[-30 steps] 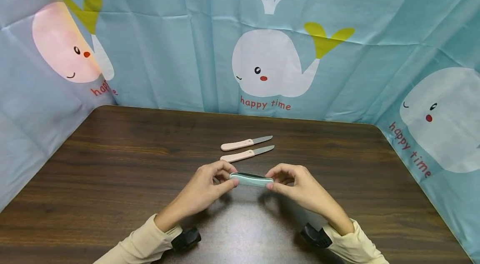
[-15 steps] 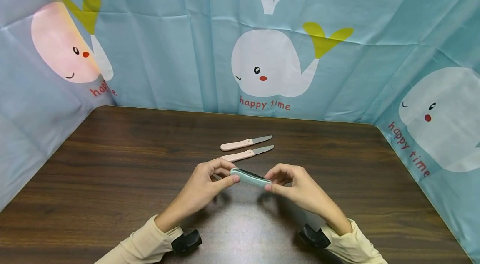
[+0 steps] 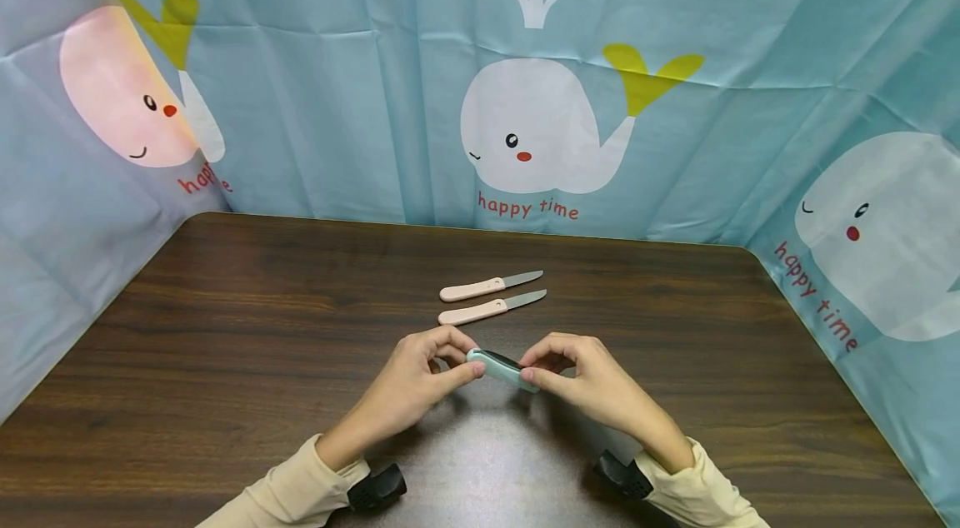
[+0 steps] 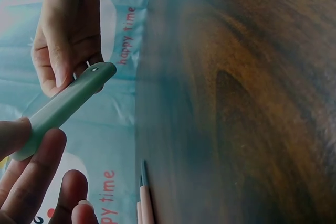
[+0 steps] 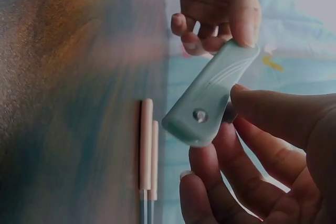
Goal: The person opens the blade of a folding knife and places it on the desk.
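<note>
Both hands hold a mint-green folding knife (image 3: 495, 368) just above the table, with its blade folded along the handle. My left hand (image 3: 415, 378) pinches its left end between thumb and fingers. At the other end, near the round metal pivot, the thumb and fingertips of my right hand (image 3: 588, 378) pinch the knife's edge. The right wrist view shows curved grooves on the green handle (image 5: 210, 93). In the left wrist view the handle (image 4: 65, 106) slants up from my left fingers towards the right hand.
Two pink-handled knives, a farther one (image 3: 472, 291) and a nearer one (image 3: 474, 312), lie side by side beyond the hands with blades out, pointing right. The dark wooden table (image 3: 225, 328) is bordered by a light-blue whale-print curtain (image 3: 322, 120).
The green knife first rose and tilted at its left end, then came down slightly. Its right end now sits lower, and my right hand has shifted left along it.
</note>
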A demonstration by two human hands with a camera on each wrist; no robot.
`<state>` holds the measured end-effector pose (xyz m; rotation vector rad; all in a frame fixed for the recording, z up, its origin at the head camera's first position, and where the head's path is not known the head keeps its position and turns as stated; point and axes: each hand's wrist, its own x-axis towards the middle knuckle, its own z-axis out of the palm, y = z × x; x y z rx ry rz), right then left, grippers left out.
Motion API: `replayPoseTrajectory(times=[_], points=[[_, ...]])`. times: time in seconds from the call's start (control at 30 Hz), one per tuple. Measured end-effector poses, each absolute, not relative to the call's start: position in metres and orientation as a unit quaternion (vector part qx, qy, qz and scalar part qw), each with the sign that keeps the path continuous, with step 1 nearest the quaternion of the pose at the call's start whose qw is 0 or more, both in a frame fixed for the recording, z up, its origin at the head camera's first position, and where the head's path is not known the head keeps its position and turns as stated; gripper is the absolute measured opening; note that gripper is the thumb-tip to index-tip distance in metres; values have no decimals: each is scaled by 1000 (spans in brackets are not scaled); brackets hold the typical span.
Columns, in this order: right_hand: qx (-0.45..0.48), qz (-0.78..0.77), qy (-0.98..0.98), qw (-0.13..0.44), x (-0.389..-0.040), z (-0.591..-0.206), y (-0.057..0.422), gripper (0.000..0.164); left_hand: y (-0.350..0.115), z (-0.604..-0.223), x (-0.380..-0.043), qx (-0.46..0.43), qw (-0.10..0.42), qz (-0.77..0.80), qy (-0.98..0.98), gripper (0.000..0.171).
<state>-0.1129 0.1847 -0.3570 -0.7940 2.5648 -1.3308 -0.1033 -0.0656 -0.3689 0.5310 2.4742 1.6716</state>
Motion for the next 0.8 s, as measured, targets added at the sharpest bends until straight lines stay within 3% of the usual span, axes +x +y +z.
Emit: replayPoseTrajectory(times=[0.8], points=[[-296,-434,849,56,-106,-362,171,12,-59,-376,-98,213,85,545,806,17]])
